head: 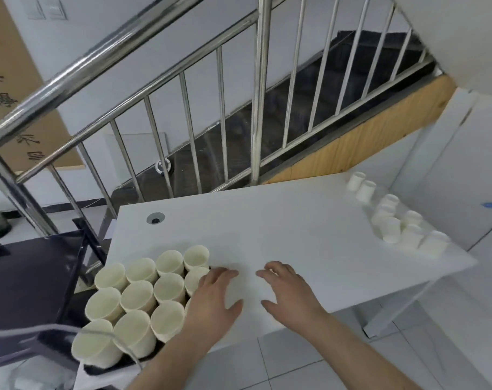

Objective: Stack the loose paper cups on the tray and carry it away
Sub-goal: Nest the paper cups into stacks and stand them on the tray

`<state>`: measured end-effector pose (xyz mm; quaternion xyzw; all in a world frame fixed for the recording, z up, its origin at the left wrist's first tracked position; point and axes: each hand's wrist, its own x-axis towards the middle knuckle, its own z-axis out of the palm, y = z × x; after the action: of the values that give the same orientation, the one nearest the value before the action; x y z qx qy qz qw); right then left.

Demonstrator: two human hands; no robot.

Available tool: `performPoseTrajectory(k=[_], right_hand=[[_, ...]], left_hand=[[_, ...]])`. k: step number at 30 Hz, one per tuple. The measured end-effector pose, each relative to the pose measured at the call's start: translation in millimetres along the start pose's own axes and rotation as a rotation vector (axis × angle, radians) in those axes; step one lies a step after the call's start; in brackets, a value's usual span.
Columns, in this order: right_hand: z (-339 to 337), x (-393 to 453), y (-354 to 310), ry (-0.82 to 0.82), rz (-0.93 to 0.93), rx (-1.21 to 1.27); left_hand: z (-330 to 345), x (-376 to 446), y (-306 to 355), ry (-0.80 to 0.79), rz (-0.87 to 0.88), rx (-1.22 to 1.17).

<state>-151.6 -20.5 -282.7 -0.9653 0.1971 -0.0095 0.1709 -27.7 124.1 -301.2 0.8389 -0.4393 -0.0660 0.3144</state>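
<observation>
The paper cups (143, 294) stand upright, mouths up, packed rim to rim in rows on a dark tray (104, 368) at the near-left corner of the white table (295, 229); only the tray's near edge shows beneath them, and it overhangs the table's near-left edge. I read roughly a dozen cups there, though my left hand (214, 295) covers part of the rightmost column, so I cannot give a firm count. My left hand sits just right of the tray, palm down, fingers loosely bent and thumb spread; its fingertips lie against the right-hand cups near the tray's far-right corner, and I cannot tell whether they grip anything. My right hand (288, 289) is further right over the bare tabletop, palm down, fingers relaxed and slightly curled, holding nothing. A second group of white cups (394, 220) stands upside down at the far-right end of the table, well apart from the tray, some touching one another. A round cable hole (155, 218) sits in the tabletop's far-left area. Beyond the table runs a steel stair railing (183, 88) with dark stairs (309, 102) behind it. A dark surface (28, 280) lies to the left of the tray.
</observation>
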Motion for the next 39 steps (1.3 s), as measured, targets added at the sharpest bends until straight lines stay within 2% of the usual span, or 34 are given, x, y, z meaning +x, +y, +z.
performPoseTrajectory(k=[12, 18, 28, 39], right_hand=[[-52.6, -79.3, 162.6, 0.056, 0.252, -0.022], [-66.6, -85.6, 212.1, 0.073, 0.332, -0.01], [-87.3, -69.1, 295.6, 0.041, 0.431, -0.034], [-126.7, 13.8, 417.3, -0.062, 0.435, -0.126]], left_hand=[[106.7, 47.6, 136.2, -0.142, 0.14, -0.05], [137.3, 77.8, 169.3, -0.199, 0.174, -0.061], [201.9, 149.5, 207.0, -0.271, 0.184, -0.082], [270.8, 268.8, 237.6, -0.253, 0.105, -0.146]])
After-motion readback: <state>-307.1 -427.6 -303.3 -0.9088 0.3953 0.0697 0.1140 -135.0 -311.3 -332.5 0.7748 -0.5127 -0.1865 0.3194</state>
